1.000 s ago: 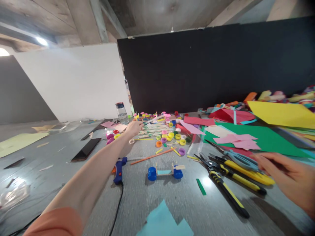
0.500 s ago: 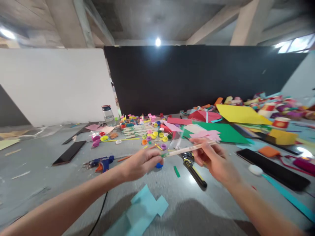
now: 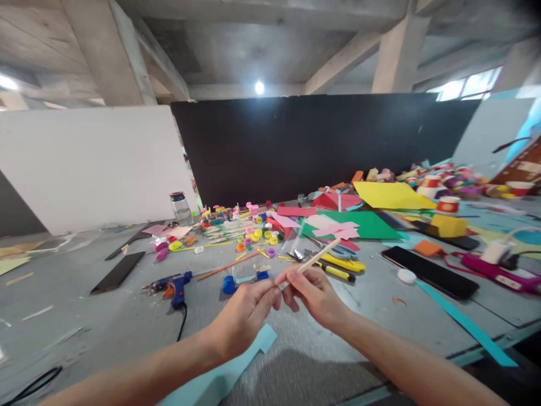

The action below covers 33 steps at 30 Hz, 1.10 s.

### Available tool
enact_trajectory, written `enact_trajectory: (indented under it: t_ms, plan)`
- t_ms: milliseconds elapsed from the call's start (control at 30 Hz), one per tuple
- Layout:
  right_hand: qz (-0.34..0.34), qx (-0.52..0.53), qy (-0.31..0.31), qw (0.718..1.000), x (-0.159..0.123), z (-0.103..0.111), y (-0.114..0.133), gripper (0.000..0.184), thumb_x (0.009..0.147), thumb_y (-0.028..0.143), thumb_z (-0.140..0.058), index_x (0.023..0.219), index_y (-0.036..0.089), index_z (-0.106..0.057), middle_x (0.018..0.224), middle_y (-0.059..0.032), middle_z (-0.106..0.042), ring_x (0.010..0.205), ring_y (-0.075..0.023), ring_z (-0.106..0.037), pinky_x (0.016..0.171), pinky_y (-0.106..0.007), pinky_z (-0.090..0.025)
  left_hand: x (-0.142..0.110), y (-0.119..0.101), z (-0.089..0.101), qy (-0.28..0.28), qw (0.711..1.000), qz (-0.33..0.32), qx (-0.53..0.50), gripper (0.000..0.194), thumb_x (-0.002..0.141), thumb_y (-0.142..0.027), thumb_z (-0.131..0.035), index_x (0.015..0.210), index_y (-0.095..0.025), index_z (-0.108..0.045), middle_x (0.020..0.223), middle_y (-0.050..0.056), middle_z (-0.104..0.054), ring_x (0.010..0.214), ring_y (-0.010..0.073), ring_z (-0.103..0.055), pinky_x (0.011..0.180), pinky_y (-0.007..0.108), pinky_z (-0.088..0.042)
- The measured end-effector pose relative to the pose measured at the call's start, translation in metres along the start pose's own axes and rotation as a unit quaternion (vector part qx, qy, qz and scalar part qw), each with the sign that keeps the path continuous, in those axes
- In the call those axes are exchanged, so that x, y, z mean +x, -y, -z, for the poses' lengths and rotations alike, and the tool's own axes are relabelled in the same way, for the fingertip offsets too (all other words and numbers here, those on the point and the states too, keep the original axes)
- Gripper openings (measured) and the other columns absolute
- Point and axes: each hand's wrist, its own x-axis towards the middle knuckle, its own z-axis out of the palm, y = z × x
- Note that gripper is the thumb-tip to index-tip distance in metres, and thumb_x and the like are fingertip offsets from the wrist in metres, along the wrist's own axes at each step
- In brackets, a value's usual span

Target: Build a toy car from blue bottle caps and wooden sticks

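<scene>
Pinched the pale stick (image 3: 320, 256) in the right hand (image 3: 315, 296) and, apparently, its lower end in the left hand (image 3: 247, 311), slanting its long axis up and rightward above the tabletop (image 3: 329, 352), with the free tip nearer the right.

The left hand (image 3: 249, 309) has come back from the pile of green-marked sticks (image 3: 230, 230), the right hand (image 3: 316, 296) has left the blue-handled scissors (image 3: 343, 252), and they've closed in together around one pale stick (image 3: 320, 254), nearer each other than a moment ago.

clear bottle (image 3: 181, 209), back left | black panel (image 3: 304, 149), behind | purple power strip (image 3: 499, 273), right
</scene>
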Motion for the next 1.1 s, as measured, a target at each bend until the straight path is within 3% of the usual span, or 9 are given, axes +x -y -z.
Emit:
enact_trajectory:
  t_ms: [167,333,433,633,733,900,1000,1033,1100]
  plan:
    - [0.002,-0.029,-0.006,1.0,-0.001,0.001,0.004,0.029,0.093,0.051,-0.062,0.085,0.027,-0.077,0.058,-0.0012,-0.059,0.049,-0.017,-0.051,0.047,-0.032,-0.038,0.01,-0.005,-0.004,0.0,0.998,-0.022,-0.055,0.036,0.104,-0.041,-0.036,0.085,-0.02,-0.058,0.092,0.003,-0.068,0.079,0.0166,-0.054,0.073,0.03,-0.04]
    - [0.056,-0.022,-0.109,0.992,0.012,0.04,0.017,0.03,0.087,0.057,-0.067,0.085,0.027,-0.07,0.062,0.0028,-0.057,0.045,-0.012,-0.045,0.044,-0.028,-0.034,0.007,0.012,0.005,-0.04,0.999,0.001,0.008,0.035,0.103,-0.044,-0.04,0.097,-0.022,-0.066,0.092,0.002,-0.064,0.084,0.0179,-0.055,0.074,0.03,-0.041]
    - [0.083,-0.031,-0.155,0.984,0.016,0.058,0.023,0.03,0.084,0.049,-0.073,0.073,0.024,-0.063,0.058,0.005,-0.053,0.044,-0.0091,-0.041,0.043,-0.025,-0.031,0.005,0.02,0.011,-0.048,0.999,0.01,0.024,0.035,0.103,-0.043,-0.04,0.096,-0.022,-0.067,0.096,0.003,-0.066,0.09,0.0189,-0.058,0.079,0.03,-0.042]
    - [0.093,-0.057,-0.203,0.973,0.014,0.064,0.024,0.029,0.096,0.034,-0.065,0.072,0.018,-0.057,0.061,0.0061,-0.052,0.047,-0.0063,-0.041,0.041,-0.019,-0.035,0.001,0.016,0.032,-0.046,0.995,0.006,0.083,0.041,0.103,-0.044,-0.038,0.088,-0.019,-0.067,0.072,-0.001,-0.057,0.066,0.0136,-0.048,0.062,0.026,-0.039]
    - [0.12,-0.044,-0.269,0.955,0.019,0.081,0.028,0.022,0.1,0.031,-0.06,0.083,0.017,-0.061,0.069,0.0049,-0.057,0.049,-0.0054,-0.045,0.044,-0.017,-0.041,0.0,0.017,0.052,-0.042,0.987,0.01,0.154,0.045,0.103,-0.047,-0.037,0.086,-0.019,-0.067,0.063,-0.002,-0.05,0.059,0.0126,-0.045,0.054,0.025,-0.037]
    - [0.19,-0.006,-0.421,0.887,0.031,0.133,0.043,0.037,0.082,0.021,-0.074,0.058,0.019,-0.046,0.049,0.0077,-0.045,0.039,-0.0051,-0.035,0.037,-0.02,-0.024,0.016,0.046,0.112,-0.116,0.964,0.044,0.237,0.04,0.102,-0.039,-0.038,0.09,-0.016,-0.069,0.073,0.001,-0.06,0.069,0.0146,-0.055,0.064,0.025,-0.047]
    - [0.214,-0.004,-0.464,0.86,0.034,0.148,0.045,0.035,0.07,0.021,-0.08,0.054,0.019,-0.048,0.049,0.006,-0.046,0.039,-0.0046,-0.036,0.037,-0.021,-0.02,0.041,0.08,0.152,-0.151,0.94,0.095,0.292,0.03,0.103,-0.035,-0.047,0.103,-0.014,-0.068,0.095,0.005,-0.068,0.088,0.0184,-0.064,0.08,0.034,-0.055]
    - [0.218,-0.004,-0.465,0.858,0.035,0.149,0.045,0.033,0.067,0.021,-0.081,0.055,0.018,-0.05,0.049,0.0058,-0.047,0.04,-0.0045,-0.036,0.037,-0.021,-0.02,0.051,0.093,0.162,-0.153,0.932,0.116,0.307,0.027,0.099,-0.036,-0.058,0.112,-0.014,-0.065,0.108,0.007,-0.067,0.094,0.0206,-0.066,0.083,0.039,-0.057]
    - [0.216,-0.005,-0.454,0.864,0.035,0.147,0.042,0.03,0.059,0.021,-0.083,0.056,0.017,-0.054,0.05,0.0054,-0.049,0.041,-0.005,-0.038,0.036,-0.02,-0.022,0.071,0.116,0.176,-0.147,0.92,0.149,0.331,0.032,0.098,-0.035,-0.061,0.124,-0.016,-0.061,0.125,0.01,-0.064,0.105,0.0235,-0.066,0.089,0.044,-0.058]
